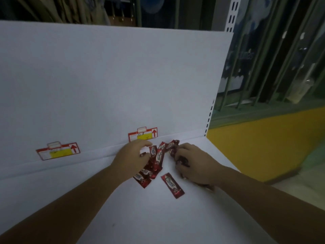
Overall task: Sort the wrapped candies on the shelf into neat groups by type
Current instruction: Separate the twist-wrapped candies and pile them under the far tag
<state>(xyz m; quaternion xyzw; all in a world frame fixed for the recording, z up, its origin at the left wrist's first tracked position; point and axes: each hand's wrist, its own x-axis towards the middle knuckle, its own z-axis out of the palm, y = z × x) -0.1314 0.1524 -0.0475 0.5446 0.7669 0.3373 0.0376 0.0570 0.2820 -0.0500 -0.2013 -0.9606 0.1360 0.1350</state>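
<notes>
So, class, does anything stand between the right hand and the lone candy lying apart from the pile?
Nothing visible does. The lone candy lies flat on the bare shelf, just beside the right hand, with only white shelf between them. That hand holds other candies, though.

Some candies point(157, 156) under left hand point(131, 156), price tag point(142, 135) print unreadable

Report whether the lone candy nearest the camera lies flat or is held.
Flat: the lone candy rests logo-up on the shelf, its whole wrapper showing.
</notes>
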